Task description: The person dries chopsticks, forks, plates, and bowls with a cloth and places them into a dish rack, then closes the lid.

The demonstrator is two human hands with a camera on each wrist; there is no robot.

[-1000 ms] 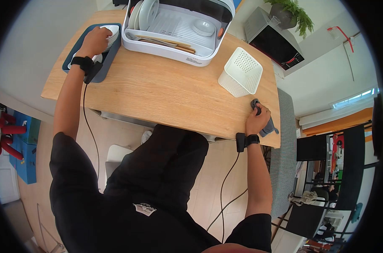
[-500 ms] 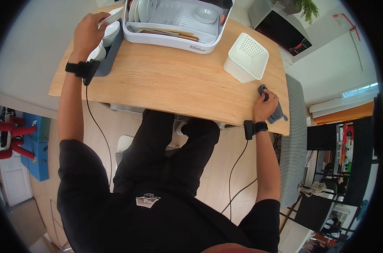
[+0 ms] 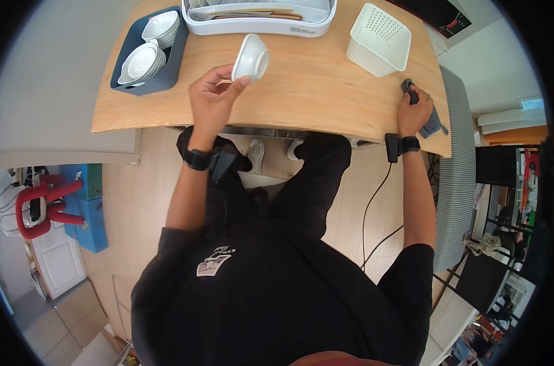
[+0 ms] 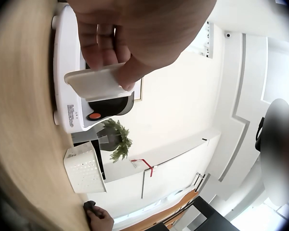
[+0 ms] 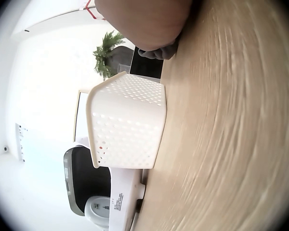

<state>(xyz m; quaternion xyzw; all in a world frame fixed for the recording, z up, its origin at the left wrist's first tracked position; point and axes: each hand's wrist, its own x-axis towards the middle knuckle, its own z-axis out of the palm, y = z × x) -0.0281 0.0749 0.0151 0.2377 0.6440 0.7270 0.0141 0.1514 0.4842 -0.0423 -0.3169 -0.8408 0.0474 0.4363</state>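
A small white bowl (image 3: pixel 251 58) is tipped on its side above the table, pinched at its rim between the thumb and fingers of my left hand (image 3: pixel 213 100). In the left wrist view the same bowl (image 4: pixel 96 84) shows edge-on, with the thumb along one side. Over at the table's right edge my right hand (image 3: pixel 416 113) grips a dark grey cloth (image 3: pixel 434 127), part of which bunches out past the fingers. To the left of the bowl, a blue-grey bin (image 3: pixel 174 67) holds stacked white bowls (image 3: pixel 161 25) and small white dishes (image 3: pixel 143 63).
A white dish rack (image 3: pixel 259 25) with chopsticks and cutlery in its front slot stands at the back of the wooden table (image 3: pixel 289 91). Between it and my right hand is a white perforated basket (image 3: pixel 374 52). A checked grey bench (image 3: pixel 460 158) adjoins the right edge.
My left hand has lifted the bowl out of the bin and carried it right and toward me. My right hand keeps its grip on the cloth. The head view has tilted down.
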